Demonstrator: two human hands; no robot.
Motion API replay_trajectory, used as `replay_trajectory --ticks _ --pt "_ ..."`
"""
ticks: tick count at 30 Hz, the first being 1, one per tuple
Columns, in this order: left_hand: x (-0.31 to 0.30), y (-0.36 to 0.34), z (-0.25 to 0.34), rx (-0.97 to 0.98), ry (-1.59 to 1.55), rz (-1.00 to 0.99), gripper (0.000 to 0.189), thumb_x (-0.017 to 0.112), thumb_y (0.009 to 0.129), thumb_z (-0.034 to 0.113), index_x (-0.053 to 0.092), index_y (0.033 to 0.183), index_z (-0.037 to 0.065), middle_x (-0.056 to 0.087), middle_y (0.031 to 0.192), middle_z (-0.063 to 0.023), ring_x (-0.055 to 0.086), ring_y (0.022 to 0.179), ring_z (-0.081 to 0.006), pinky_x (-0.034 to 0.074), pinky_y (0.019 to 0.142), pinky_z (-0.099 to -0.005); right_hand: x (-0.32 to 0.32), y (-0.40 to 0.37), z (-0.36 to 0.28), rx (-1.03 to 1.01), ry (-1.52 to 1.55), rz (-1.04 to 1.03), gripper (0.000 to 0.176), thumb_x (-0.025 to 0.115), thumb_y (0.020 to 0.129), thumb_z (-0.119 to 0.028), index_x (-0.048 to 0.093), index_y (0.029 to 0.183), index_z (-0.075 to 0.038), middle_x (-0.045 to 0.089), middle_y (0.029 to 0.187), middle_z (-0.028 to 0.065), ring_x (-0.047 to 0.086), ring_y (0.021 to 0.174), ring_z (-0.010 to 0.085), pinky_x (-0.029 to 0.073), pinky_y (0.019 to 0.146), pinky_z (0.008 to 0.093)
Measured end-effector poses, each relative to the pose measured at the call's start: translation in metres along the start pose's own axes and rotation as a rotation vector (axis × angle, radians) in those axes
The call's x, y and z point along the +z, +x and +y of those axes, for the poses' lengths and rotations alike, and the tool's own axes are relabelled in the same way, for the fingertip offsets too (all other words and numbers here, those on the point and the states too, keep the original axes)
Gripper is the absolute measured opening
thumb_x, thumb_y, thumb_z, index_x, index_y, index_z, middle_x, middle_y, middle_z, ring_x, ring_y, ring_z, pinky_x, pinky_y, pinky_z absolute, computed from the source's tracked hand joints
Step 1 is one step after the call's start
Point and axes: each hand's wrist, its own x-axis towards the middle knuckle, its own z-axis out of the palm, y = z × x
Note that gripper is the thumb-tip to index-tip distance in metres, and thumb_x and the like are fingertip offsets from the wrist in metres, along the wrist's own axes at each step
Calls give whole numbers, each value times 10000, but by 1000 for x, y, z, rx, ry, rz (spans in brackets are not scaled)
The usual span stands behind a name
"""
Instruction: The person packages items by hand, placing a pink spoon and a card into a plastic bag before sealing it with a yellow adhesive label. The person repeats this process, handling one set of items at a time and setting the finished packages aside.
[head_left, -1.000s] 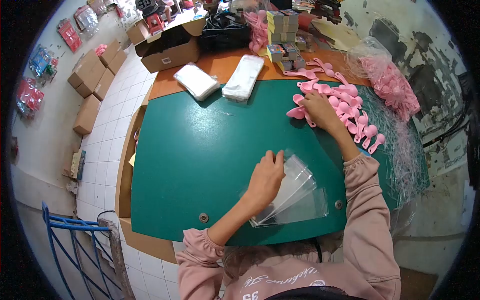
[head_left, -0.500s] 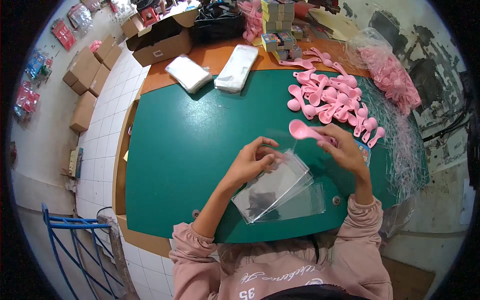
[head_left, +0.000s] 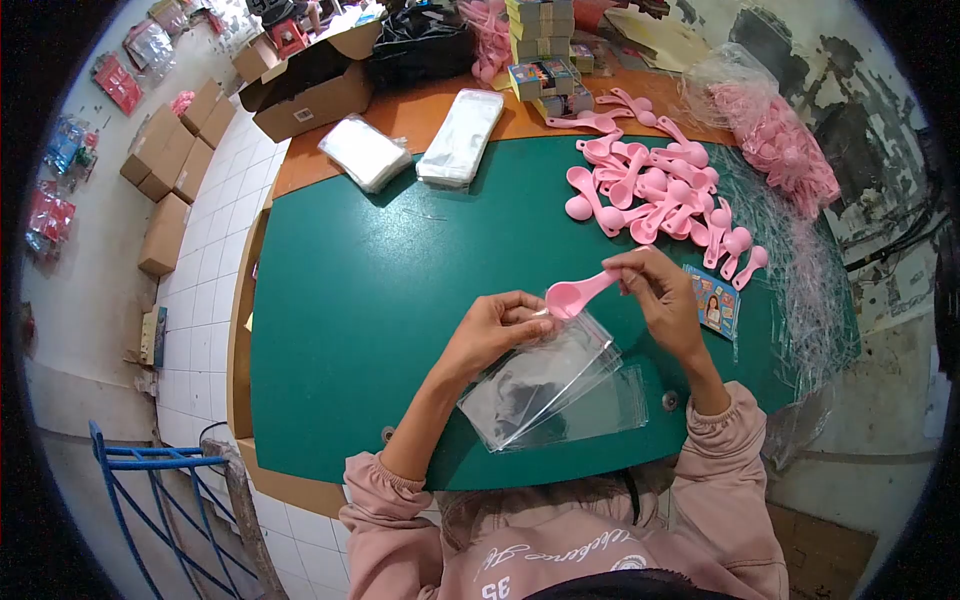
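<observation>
Between my hands is a pink spoon (head_left: 568, 299), its handle pinched in my right hand (head_left: 655, 290) and its bowl lying at the fingertips of my left hand (head_left: 500, 325). My left hand is closed on the upper edge of a clear plastic bag (head_left: 530, 385), part of a fanned stack near the table's front edge. Whether the spoon's bowl is inside the bag's mouth cannot be made out. A heap of pink spoons (head_left: 655, 190) lies beyond my right hand. Printed cards (head_left: 714, 303) lie just right of that hand.
Two stacks of clear bags, one left (head_left: 365, 153) and one right (head_left: 461, 138), lie at the green table's (head_left: 340, 300) back. Behind stand an open carton (head_left: 310, 100) and stacked card bundles (head_left: 541, 45). Plastic wrap (head_left: 800, 290) covers the right edge, beside a bag of spoons (head_left: 775, 150).
The spoon in my right hand has moved left and down to my left fingertips. My left hand has closed on the bag's edge. The cards are less covered by my right hand.
</observation>
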Motion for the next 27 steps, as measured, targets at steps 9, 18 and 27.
replay_trajectory --ticks 9,18,27 --pt "4 -1 1 59 43 -31 304 604 833 145 553 1059 -52 641 863 -80 595 755 -94 464 683 -207 10 -5 -1 106 129 22 380 620 792 -61 402 1102 -34 606 812 86 576 760 108 467 675 250" --pt "-1 -12 13 -14 82 -167 357 453 919 245 551 1092 -51 616 979 -107 590 849 -131 467 749 -232 19 -8 -4 -7 105 12 331 628 812 -133 400 1022 -15 615 825 111 626 777 171 484 656 265" --pt "17 -22 30 187 -48 -103 356 421 932 218 541 1053 -95 623 946 -169 624 824 -198 515 737 -291 27 -18 -39 -336 -73 -194 563 329 888 -529 562 1073 -51 460 1215 151 407 1111 281 287 965 392"
